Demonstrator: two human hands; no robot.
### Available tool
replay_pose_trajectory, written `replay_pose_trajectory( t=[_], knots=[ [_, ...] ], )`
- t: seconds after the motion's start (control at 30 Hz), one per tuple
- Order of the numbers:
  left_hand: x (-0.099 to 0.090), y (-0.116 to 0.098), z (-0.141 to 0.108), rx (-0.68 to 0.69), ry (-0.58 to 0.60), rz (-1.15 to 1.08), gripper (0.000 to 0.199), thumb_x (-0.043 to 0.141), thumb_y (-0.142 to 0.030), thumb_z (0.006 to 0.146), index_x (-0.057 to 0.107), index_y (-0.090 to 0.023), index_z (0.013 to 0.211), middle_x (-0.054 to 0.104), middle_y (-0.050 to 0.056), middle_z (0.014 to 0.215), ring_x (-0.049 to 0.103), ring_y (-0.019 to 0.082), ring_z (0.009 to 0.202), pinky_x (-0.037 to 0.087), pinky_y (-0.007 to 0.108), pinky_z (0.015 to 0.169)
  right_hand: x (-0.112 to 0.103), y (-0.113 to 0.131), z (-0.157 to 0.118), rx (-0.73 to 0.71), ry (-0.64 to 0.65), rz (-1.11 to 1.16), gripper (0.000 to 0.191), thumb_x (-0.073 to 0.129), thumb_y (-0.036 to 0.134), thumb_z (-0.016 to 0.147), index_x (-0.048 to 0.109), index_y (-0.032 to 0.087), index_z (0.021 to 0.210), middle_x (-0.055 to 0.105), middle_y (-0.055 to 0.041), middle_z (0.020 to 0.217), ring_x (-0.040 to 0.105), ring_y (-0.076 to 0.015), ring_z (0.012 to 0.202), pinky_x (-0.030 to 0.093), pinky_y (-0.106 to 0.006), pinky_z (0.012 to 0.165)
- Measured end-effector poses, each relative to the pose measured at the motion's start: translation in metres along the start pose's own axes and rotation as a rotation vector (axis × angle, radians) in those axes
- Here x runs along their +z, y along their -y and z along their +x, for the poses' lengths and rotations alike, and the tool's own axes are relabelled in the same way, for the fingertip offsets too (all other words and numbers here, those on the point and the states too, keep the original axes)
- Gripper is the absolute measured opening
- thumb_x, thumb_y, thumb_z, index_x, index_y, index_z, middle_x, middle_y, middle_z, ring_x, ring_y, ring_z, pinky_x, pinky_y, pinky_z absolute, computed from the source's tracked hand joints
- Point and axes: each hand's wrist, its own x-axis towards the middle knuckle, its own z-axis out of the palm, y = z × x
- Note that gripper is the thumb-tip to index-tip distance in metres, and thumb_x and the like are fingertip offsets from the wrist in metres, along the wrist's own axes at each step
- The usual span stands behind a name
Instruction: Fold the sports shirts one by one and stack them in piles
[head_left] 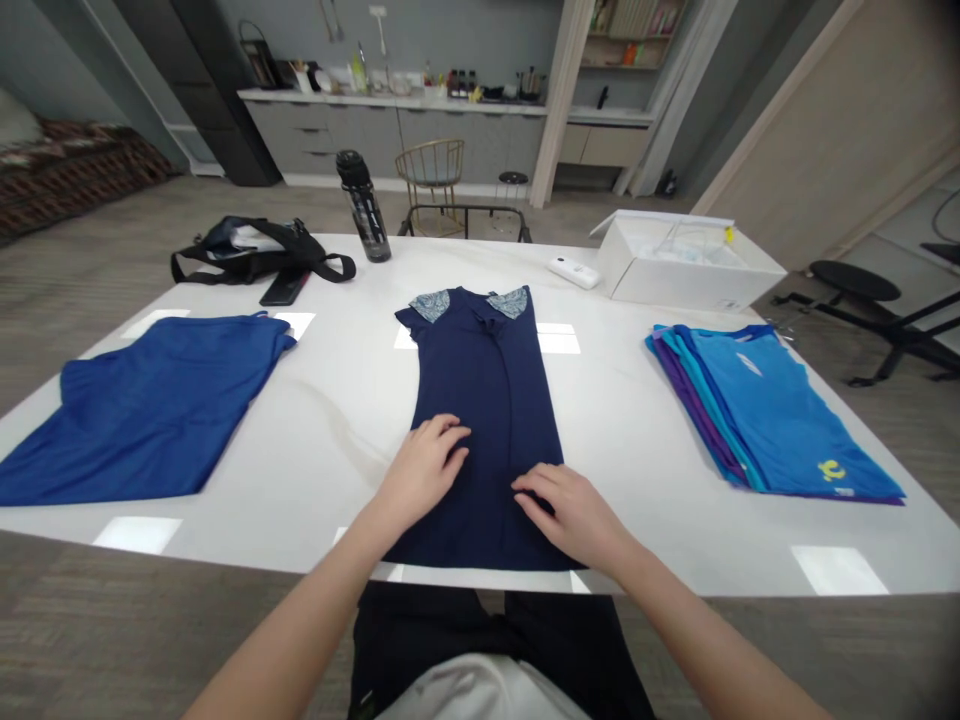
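One navy short-sleeved shirt (480, 390) lies flat at centre frame on a white table (615, 430), patterned sleeve patches toward the top, hem near the table's lower edge. Left hand (429, 462): palm down on the shirt's left side, fingers loosely bent, thumb apart from them. Right hand (564, 508): on the shirt's lower right, thumb and forefinger narrowly spaced; cannot tell whether cloth is pinched between them. Blue garment (161, 410) spread at left of frame. Folded garment stack (795, 410) at right, bright blue on top. Upper left: black bag (247, 262), dark bottle (367, 212). Upper right: open white box (667, 278).
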Motion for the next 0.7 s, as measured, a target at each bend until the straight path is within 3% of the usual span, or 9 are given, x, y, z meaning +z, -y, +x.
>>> replay_pose_trajectory(
  t=[0.17,0.3,0.4,0.5,0.63,0.7],
  knots=[
    [-0.016,0.092,0.099,-0.295,-0.139,0.178,0.039,0.054,-0.028,0.095,0.058,-0.02,0.133,0.054,0.015,0.142,0.055,0.031,0.127,0.042,0.046,0.109,0.003,-0.004,0.096,-0.051,0.023,0.08,0.016,0.056,0.025,0.099,0.071,0.025,0.102,0.071,-0.0014,0.091,0.067,-0.0152,0.081,0.05,-0.027,0.073],
    [-0.018,0.14,0.162,-0.554,-0.18,0.184,0.05,0.046,-0.034,0.099,0.045,-0.014,0.145,0.055,0.021,0.14,0.053,0.035,0.129,0.039,0.051,0.107,0.014,-0.009,0.148,-0.07,0.037,0.154,0.016,0.057,0.023,0.097,0.073,0.024,0.094,0.07,-0.0007,0.085,0.064,-0.0143,0.074,0.047,-0.026,0.067],
    [-0.015,0.16,0.194,-0.687,-0.182,0.17,0.057,0.045,-0.039,0.098,0.039,-0.011,0.147,0.056,0.025,0.139,0.051,0.039,0.13,0.038,0.058,0.104,0.021,-0.017,0.178,-0.071,0.028,0.188,0.016,0.058,0.024,0.095,0.074,0.024,0.09,0.07,-0.001,0.083,0.064,-0.0148,0.073,0.045,-0.026,0.067],
    [-0.01,0.172,0.217,-0.763,-0.204,0.175,0.058,0.053,-0.041,0.094,0.043,-0.011,0.142,0.056,0.026,0.139,0.048,0.041,0.132,0.035,0.059,0.105,0.023,-0.031,0.206,-0.049,0.014,0.256,0.017,0.059,0.025,0.094,0.075,0.024,0.088,0.071,-0.0014,0.082,0.063,-0.0157,0.072,0.045,-0.027,0.066],
    [-0.008,0.183,0.235,-0.884,-0.169,0.072,0.037,0.064,-0.038,0.086,0.062,-0.015,0.116,0.068,0.022,0.122,0.057,0.04,0.123,0.039,0.055,0.101,0.022,-0.057,0.248,0.072,-0.046,0.448,0.018,0.06,0.031,0.092,0.075,0.023,0.087,0.072,-0.0016,0.079,0.063,-0.0169,0.07,0.047,-0.03,0.068],
    [-0.008,0.181,0.24,-0.866,-0.18,0.026,0.027,0.062,-0.04,0.088,0.066,-0.018,0.102,0.071,0.018,0.114,0.062,0.036,0.114,0.043,0.049,0.096,0.023,-0.069,0.271,0.178,-0.114,0.573,0.018,0.063,0.035,0.089,0.075,0.022,0.087,0.071,-0.0021,0.08,0.063,-0.0175,0.072,0.049,-0.03,0.068]
  ],
)
